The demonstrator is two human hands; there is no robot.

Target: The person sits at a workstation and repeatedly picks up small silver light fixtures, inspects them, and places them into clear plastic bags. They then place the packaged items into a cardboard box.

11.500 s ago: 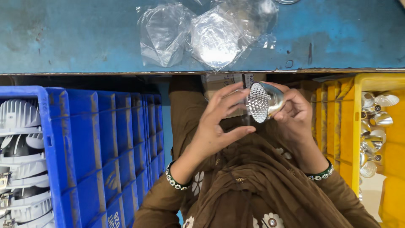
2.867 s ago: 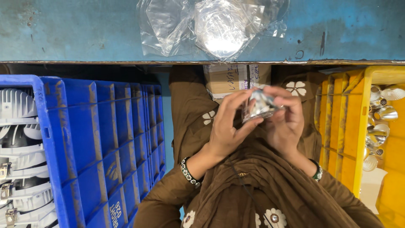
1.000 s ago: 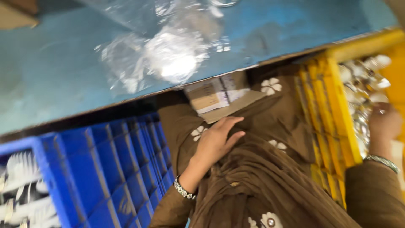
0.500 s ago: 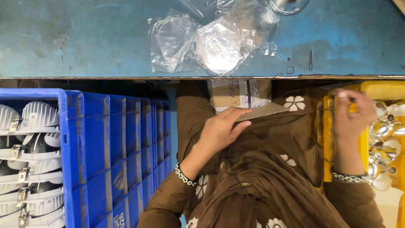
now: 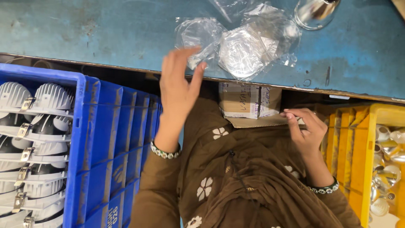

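The left hand [image 5: 179, 82] is raised with fingers spread and nothing in it, its fingertips at the table edge, just short of the clear plastic bags [image 5: 236, 44] lying on the blue table [image 5: 84, 29]. The right hand [image 5: 306, 131] is held low over the lap, fingers loosely curled and empty, beside the cardboard box [image 5: 249, 103] under the table edge. For a clean pick, 1 bag is best pinched by a free corner, so the crumpled neighbours are not dragged along.

At least 3 bags are seen in the heap; an exact count cannot be given. 1 shiny reflector [image 5: 314, 12] stands at the table's far edge. 2 crates are seen: 1 blue crate [image 5: 105, 139] of white ribbed housings [image 5: 29, 135], 1 yellow crate [image 5: 365, 156] of silvery reflectors [image 5: 386, 169].
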